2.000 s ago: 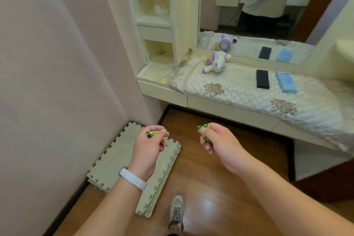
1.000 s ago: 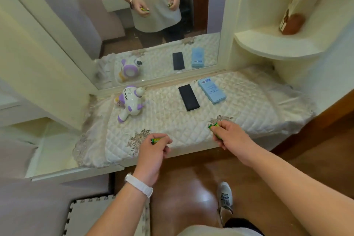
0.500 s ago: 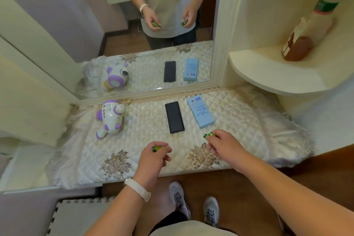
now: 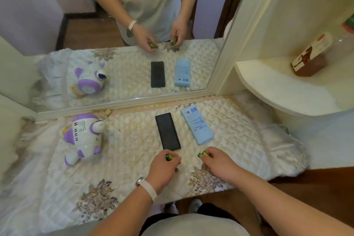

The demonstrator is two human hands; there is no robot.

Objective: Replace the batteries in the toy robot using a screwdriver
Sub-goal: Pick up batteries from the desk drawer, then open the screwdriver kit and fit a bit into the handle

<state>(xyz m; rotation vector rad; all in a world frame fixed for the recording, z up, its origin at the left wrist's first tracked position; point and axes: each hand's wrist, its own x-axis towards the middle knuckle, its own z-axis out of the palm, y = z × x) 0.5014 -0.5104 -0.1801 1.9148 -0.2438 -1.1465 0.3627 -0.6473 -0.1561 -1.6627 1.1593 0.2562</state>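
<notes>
The toy robot [image 4: 82,138] lies on its side on the quilted cover [image 4: 124,140], well off to the left of my left fingers and a little beyond them, its speaker-grilled back facing up, close to the mirror [image 4: 122,74] frame.

My left hand [image 4: 162,170], with a white wristband [image 4: 147,188] behind it, has its fingers curled in and clamped on a green battery [image 4: 169,157]; only the battery's end shows, poking out past my thumb. Just beyond those fingertips lies a flat black slab [image 4: 168,131], its near end almost at the battery.

Beyond the gap between my hands, and nearer the right one, a pale blue box [image 4: 197,123] lies flat beside the slab, apart from it.

My right hand [image 4: 216,165] is level with the left and near it. Its fingers pinch green cells [image 4: 202,153] whose ends stick out to the left, towards the other hand; how many I cannot tell. The lower fingers are curled over a floral patch of the cover, and I cannot tell whether they touch it.

Far right and beyond my right fingers, a brown bottle [image 4: 310,59] stands on a curved shelf [image 4: 277,90].
</notes>
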